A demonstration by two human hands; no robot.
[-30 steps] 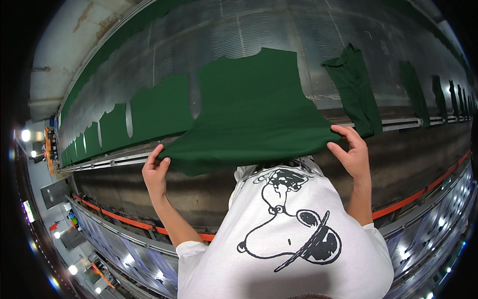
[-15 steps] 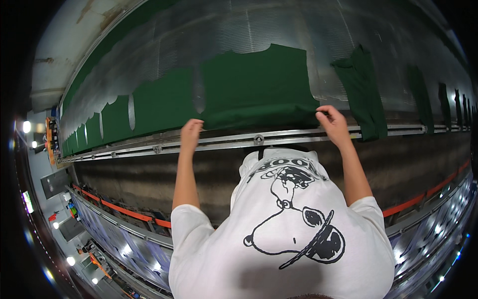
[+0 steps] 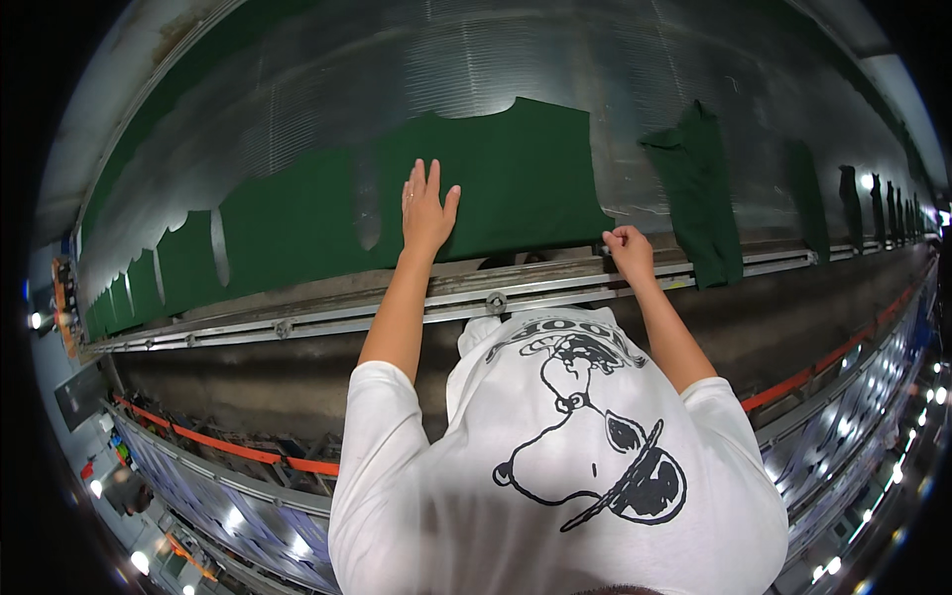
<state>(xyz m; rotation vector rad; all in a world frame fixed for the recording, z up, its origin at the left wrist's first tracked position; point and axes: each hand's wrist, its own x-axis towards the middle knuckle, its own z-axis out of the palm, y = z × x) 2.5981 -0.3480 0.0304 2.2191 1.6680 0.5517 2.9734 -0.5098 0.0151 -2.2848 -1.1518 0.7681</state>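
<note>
Fingers (image 3: 619, 237) pinched together, your right hand (image 3: 636, 259) held a corner of the green panel (image 3: 521, 183) at the frame's centre; your left hand (image 3: 427, 218) lay open on it. It seemed nearly flat, like the left-side panels (image 3: 288, 218); folded pieces (image 3: 706, 193) at right weren't yet spread.

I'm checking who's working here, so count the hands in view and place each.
2: the left hand is palm-down over the flat green cloth, fingers extended; the right hand is at that cloth's lower right corner, fingers together. No others show.
</note>
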